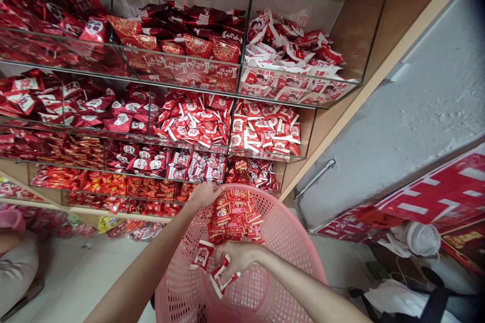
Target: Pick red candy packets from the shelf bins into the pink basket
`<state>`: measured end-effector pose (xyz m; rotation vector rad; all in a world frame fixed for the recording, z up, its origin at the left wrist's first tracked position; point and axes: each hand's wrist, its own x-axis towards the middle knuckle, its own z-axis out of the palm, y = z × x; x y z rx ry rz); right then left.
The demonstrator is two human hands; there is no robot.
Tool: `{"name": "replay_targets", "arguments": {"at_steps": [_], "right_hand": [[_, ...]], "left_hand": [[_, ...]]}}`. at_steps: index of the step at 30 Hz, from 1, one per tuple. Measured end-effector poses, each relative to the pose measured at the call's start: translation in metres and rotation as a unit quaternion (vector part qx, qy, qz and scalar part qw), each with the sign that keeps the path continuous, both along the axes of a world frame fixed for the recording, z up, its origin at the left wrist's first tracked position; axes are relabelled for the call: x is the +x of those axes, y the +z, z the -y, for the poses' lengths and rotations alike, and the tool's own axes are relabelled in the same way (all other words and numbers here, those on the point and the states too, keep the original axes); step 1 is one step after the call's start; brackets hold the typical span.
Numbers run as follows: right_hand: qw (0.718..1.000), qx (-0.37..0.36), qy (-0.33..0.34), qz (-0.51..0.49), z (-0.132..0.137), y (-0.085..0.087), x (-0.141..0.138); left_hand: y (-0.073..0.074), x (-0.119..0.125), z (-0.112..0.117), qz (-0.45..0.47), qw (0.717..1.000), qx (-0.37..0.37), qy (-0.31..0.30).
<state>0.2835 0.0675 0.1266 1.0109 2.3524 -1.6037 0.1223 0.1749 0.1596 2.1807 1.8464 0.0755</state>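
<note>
Right hand point(235, 258) on glossy, pillow-shaped packet point(219, 282)

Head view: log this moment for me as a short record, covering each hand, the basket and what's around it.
left hand: at the far rim of the pink basket; how firmly it grips is unclear
right hand: inside the basket, holding a red-and-white packet
second packet: beside the right hand's fingers; whether held is unclear
basket contents: small red packets piled toward the far side
beyond basket: shelving with compartments of mostly red packets
</note>
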Motion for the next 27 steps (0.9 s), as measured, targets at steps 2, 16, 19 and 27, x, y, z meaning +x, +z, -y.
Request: {"name": "replay_targets", "arguments": {"at_steps": [2,16,19,27], "right_hand": [[1.000,0.008,0.026,0.003,0.001,-0.009,-0.003],[0.961,0.256,-0.059,0.087,0.009,0.025,0.000],[0.950,0.233,-0.070,0.195,0.010,0.027,0.001],[0.943,0.193,-0.143,0.230,0.015,-0.001,-0.012]], "left_hand": [[0.001,0.000,0.000,0.000,1.000,0.000,0.001],[-0.003,-0.002,-0.002,0.003,1.000,0.005,-0.006],[-0.003,-0.002,-0.002,0.004,1.000,0.002,-0.004],[0.000,0.000,-0.001,-0.004,1.000,-0.002,-0.004]]}}
